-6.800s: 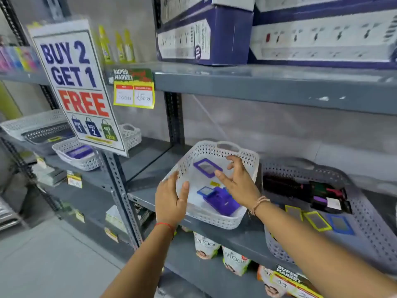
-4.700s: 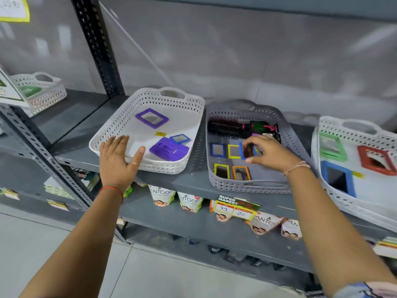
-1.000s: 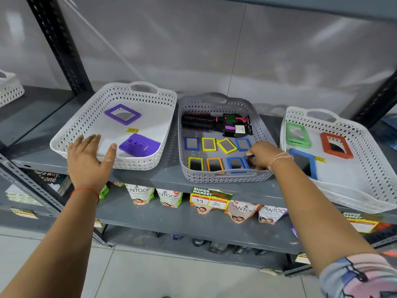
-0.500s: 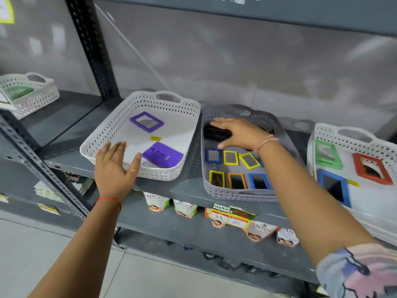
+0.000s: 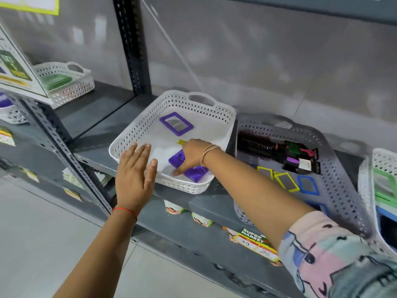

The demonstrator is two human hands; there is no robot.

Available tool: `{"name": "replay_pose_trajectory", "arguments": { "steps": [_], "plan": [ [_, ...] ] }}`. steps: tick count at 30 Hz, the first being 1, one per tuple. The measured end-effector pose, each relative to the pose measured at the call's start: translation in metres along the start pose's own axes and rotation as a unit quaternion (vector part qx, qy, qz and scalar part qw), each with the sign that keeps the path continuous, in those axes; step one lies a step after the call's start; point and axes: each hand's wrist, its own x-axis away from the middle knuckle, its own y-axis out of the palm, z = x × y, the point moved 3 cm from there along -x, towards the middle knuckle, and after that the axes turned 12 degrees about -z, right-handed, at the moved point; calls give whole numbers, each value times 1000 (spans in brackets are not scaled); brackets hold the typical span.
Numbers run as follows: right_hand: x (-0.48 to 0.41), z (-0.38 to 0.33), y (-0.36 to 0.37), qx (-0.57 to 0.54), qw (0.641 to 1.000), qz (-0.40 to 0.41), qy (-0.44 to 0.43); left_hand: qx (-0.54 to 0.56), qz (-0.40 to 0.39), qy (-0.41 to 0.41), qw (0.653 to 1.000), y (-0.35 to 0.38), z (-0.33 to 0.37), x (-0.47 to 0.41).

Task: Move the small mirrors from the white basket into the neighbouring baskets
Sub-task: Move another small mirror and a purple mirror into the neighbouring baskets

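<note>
Single head cam, wide-angle, looking forward and down at close range onto the grey shelf (image 5: 103, 155); white basket (image 5: 223, 117) roughly centre, both forearms entering from bottom edge.

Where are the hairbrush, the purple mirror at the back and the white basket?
hairbrush (image 5: 255, 145): head view, on its bristles.
purple mirror (image 5: 176, 124): head view, on its glass.
white basket (image 5: 129, 141): head view, on its left wall.
</note>
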Motion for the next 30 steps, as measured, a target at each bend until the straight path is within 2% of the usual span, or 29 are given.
{"name": "replay_pose_trajectory", "arguments": {
  "steps": [4, 10, 14, 24, 28, 30],
  "plan": [
    [-10, -3, -4, -29, 999, 14, -7, -1, 6, -2, 1000, 2, -1, 0],
    [-4, 18, -37, -230, 969, 94, 9, 4, 13, -4, 1000, 1, 1, 1],
    [-8, 39, -36, -292, 952, 74, 47, 4, 8, -11, 1000, 2, 0, 0],
    [-11, 42, -19, -158, 982, 0, 99, 2, 4, -20, 1000, 2, 0, 1],
    [-7, 44, -27, -36, 995, -75, 47, 0, 1, -20, 1000, 2, 1, 1],
    [-9, 42, -20, -18, 991, -133, -5, -2, -2, -19, 1000, 2, 1, 1]
  ]
}}
